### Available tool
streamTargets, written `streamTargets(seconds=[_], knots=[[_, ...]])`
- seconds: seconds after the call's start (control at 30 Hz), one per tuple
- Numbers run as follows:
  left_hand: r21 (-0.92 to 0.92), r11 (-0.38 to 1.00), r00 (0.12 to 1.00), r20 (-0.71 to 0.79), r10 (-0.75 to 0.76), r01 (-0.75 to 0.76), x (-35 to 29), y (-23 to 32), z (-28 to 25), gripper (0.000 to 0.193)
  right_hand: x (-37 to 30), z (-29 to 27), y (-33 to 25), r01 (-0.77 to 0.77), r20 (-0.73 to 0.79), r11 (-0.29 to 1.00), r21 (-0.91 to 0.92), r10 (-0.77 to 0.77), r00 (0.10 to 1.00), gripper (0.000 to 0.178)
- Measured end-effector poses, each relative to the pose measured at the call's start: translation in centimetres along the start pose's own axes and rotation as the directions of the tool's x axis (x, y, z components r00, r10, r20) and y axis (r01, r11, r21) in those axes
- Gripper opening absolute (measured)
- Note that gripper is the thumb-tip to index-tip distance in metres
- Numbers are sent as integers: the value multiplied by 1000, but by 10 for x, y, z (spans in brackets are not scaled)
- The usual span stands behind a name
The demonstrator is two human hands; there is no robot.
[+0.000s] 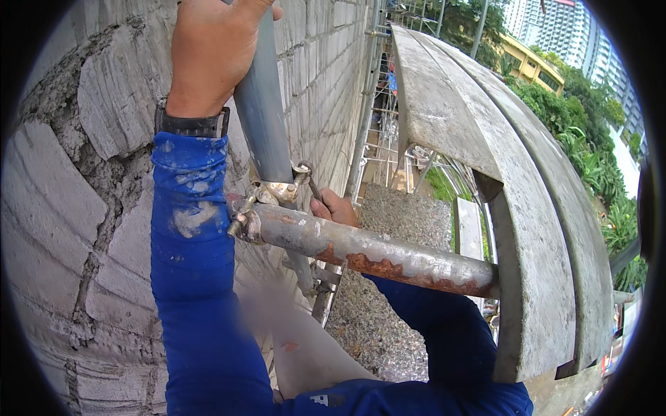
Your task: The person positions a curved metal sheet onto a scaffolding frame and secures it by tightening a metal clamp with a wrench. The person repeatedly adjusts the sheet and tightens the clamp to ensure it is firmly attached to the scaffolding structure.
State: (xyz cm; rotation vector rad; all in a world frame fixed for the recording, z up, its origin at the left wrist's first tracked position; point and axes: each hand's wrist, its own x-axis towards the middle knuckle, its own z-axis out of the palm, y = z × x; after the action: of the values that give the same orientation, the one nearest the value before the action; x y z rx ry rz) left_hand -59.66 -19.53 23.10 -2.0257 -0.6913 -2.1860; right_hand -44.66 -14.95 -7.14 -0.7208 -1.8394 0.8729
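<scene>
My left hand [211, 59] is closed round an upright grey scaffold tube [267, 104], high up beside the block wall; its fingertips are partly cut off by the top edge. Lower down, a scaffold clamp [274, 191] with bolts joins this tube to a rusty horizontal tube [368, 249]. Behind the horizontal tube, my right hand [335, 209] is closed on a small metal spanner [314, 186]. The spanner's head sits at the clamp's bolt on the right side. Part of my right hand and wrist is hidden by the horizontal tube.
A block wall [52, 229] with rough mortar joints rises at the left. Long metal scaffold planks [548, 277] run along the right, next to the horizontal tube's end. Far below lies gravelly ground [388, 326]. More scaffolding, trees [583, 118] and tall buildings stand beyond.
</scene>
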Motion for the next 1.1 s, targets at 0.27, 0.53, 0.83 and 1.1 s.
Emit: streamTargets(seconds=[0.27, 0.53, 0.83, 1.1], knots=[[36, 999, 1000, -1, -28, 28, -2, 7, 0, 35, 8, 23, 17, 112, -67, 993, 40, -109, 992, 47], [37, 999, 1000, 6, 11, -12, -1, -4, -1, 35, 0, -13, -14, -106, 195, 965, 242, 59, 979, 55], [13, 1000, 998, 53, -27, 26, 9, -18, -8, 38, -3, -14, -14, -212, 265, 909, 358, 119, 957, 54], [174, 978, 988, 84, -128, 112, 4, -24, -28, 45, 17, -73, -74, -78, 443, 946, -314, 219, 869, 33]])
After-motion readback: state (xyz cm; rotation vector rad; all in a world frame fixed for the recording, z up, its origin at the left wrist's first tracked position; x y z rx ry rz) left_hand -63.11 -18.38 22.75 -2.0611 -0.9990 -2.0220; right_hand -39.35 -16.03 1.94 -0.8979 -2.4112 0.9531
